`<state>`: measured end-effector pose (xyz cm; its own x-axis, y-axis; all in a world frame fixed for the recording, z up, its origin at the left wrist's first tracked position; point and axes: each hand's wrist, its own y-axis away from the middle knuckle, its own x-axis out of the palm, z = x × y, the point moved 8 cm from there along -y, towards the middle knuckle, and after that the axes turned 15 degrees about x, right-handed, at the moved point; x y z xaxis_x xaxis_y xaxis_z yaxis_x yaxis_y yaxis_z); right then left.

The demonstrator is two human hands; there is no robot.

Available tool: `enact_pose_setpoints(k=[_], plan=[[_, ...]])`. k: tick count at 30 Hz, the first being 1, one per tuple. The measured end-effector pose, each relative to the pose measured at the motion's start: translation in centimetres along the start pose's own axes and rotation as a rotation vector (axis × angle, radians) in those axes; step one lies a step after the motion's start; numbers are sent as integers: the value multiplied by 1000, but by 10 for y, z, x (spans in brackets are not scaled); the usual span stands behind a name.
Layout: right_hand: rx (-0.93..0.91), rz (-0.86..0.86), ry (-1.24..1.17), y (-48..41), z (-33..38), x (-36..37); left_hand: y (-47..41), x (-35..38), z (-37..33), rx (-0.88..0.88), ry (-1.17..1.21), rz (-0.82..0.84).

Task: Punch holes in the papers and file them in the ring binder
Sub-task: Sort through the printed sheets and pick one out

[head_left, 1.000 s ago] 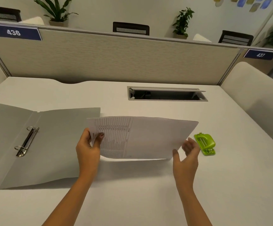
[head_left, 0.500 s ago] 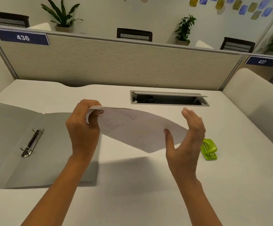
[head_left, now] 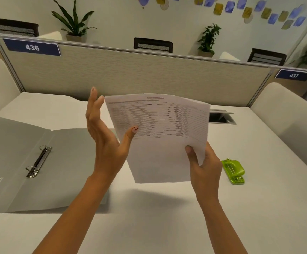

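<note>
I hold the printed papers (head_left: pixel 160 136) upright above the white desk, text side toward me. My right hand (head_left: pixel 204 162) pinches their lower right corner between thumb and fingers. My left hand (head_left: pixel 105 136) stands beside the left edge with straight fingers, its thumb lying on the front of the sheet. A grey ring binder (head_left: pixel 39 162) lies open flat on the desk at the left, its two metal rings (head_left: pixel 39 162) closed. A small green hole punch (head_left: pixel 234 170) sits on the desk to the right of my right hand.
A beige partition (head_left: pixel 140 74) with number plates 436 and 437 closes off the back of the white desk (head_left: pixel 149 217). A cable hatch (head_left: pixel 221 117) is recessed in the desk behind the papers. Cream side panels flank both sides.
The papers went from lying low and sideways to raised and upright facing me. My right hand took hold of the lower right corner. My left hand released its grip and opened along the left edge.
</note>
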<state>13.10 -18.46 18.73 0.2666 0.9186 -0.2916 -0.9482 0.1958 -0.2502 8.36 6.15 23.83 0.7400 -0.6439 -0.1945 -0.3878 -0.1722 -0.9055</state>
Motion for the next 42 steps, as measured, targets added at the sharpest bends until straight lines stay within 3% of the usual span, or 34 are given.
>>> enact_pose_setpoints(k=[5, 8, 16, 24, 42], plan=[[183, 20, -171, -3, -30, 0, 52, 32, 28, -459, 384, 122], [249, 25, -204, -3, -47, 3, 71, 42, 30, -591, 446, 124], [378, 93, -214, 6, -96, 16, 115, 51, 44, -685, 359, 156], [336, 83, -247, 7, -89, 10, 111, 47, 40, -677, 389, 115], [448, 93, -278, 26, -119, 19, 132, 44, 37, -682, 357, 132]])
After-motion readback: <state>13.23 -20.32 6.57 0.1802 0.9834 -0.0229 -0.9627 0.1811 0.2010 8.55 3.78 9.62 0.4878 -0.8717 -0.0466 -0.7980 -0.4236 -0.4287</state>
